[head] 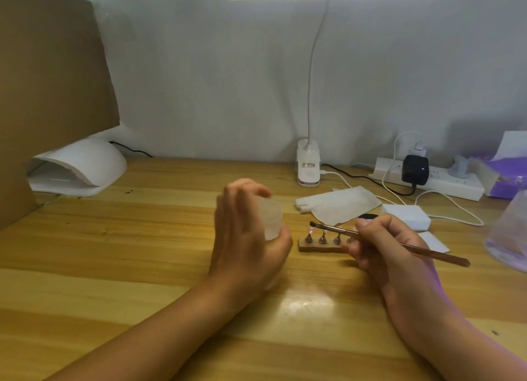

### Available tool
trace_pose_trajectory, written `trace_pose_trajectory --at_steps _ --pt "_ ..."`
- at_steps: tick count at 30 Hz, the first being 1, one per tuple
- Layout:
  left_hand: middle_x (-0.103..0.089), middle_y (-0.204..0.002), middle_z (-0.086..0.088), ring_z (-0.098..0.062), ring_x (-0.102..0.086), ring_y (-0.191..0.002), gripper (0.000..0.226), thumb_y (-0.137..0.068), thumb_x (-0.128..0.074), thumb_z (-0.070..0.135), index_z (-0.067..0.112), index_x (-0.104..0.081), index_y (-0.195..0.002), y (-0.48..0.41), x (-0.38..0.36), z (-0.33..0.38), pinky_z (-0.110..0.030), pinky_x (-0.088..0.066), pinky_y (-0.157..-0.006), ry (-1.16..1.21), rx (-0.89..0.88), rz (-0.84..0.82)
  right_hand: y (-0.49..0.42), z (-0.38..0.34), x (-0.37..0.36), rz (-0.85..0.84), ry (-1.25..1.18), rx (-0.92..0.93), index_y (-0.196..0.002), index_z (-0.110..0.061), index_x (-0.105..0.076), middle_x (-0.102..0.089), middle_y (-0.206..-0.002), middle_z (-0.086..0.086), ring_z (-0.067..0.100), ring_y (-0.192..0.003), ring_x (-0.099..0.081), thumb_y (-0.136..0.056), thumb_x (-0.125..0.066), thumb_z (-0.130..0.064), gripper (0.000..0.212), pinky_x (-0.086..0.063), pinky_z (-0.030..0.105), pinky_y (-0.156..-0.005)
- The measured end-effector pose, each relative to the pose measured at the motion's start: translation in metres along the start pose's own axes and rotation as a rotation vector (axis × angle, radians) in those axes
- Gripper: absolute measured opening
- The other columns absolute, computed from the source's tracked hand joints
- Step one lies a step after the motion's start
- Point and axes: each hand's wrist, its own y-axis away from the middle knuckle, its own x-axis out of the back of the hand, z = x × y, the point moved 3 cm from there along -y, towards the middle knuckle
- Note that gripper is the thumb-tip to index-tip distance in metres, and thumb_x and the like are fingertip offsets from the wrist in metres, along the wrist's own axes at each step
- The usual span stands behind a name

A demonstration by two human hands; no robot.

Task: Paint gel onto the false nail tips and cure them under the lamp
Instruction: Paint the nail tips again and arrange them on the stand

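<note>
A striped light-and-dark wooden worktop [137,266] is running up to a plain pale grey wall [199,81], and a brown cardboard panel [51,67] is standing along its left edge. A white domed curing lamp [85,164] is sitting at the far left corner, its mouth facing the near edge. At the middle of the far edge a white clip-on desk lamp [307,178] is rising on a bendy neck. A white power strip [445,184] with a black adapter [415,169] is lying towards the far right corner.

The left hand [245,238] is gripping a small translucent plastic jar [271,219] (badly blurred), fingers wrapping behind it and thumb beneath, over the worktop's middle. The right hand [390,252] is pinching a thin copper-coloured brush [336,230] between thumb and fingers, bristles pointing left. Between the two hands a short wooden stand [316,248] is lying on the worktop, its metal pegs carrying clear false nail tips [310,231], and the right hand's fingers are covering its right end.

A sticker [308,164] on the desk lamp's base is showing red and black print, too small to read.
</note>
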Motion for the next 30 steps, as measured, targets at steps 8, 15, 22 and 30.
trace_pose_trajectory --at_steps 8,15,22,30 --pt "-0.044 -0.088 0.022 0.0 -0.044 -0.082 0.016 -0.09 -0.058 0.043 0.038 -0.047 -0.102 0.011 -0.013 0.008 -0.012 -0.031 -0.061 -0.056 -0.169 -0.33 -0.006 0.004 0.001 -0.021 -0.089 -0.018 -0.078 -0.015 -0.057 -0.061 -0.064 0.006 0.016 -0.058 -0.054 -0.088 -0.059 -0.026 0.015 -0.048 0.051 -0.087" --pt "-0.056 -0.11 0.024 0.004 -0.044 -0.084 0.024 -0.095 -0.055 0.043 0.039 -0.047 -0.117 0.009 -0.019 0.004 -0.021 -0.038 -0.07 0.008 -0.129 -0.413 -0.006 0.004 0.002 -0.052 -0.06 -0.014 -0.086 -0.013 -0.054 -0.066 -0.072 0.007 0.023 -0.072 -0.061 -0.092 -0.053 -0.026 0.014 -0.051 0.039 -0.078" --pt "-0.053 -0.104 0.025 0.016 -0.045 -0.077 0.023 -0.092 -0.058 0.039 0.04 -0.051 -0.114 0.009 -0.023 -0.001 -0.01 -0.026 -0.06 0.061 -0.083 -0.452 -0.003 0.003 0.0 -0.09 0.012 0.005 -0.089 -0.011 -0.057 -0.069 -0.078 0.009 0.025 -0.078 -0.066 -0.085 -0.055 -0.031 0.02 -0.051 0.038 -0.078" --pt "-0.063 -0.105 0.024 -0.004 -0.055 -0.074 0.019 -0.09 -0.065 0.041 0.038 -0.061 -0.108 0.005 -0.025 -0.007 -0.033 -0.048 -0.069 0.255 0.003 -0.503 -0.003 0.004 -0.006 -0.218 0.06 0.037 -0.098 -0.022 -0.067 -0.068 -0.081 0.009 0.024 -0.072 -0.064 -0.085 -0.054 -0.035 0.022 -0.055 0.029 -0.066"
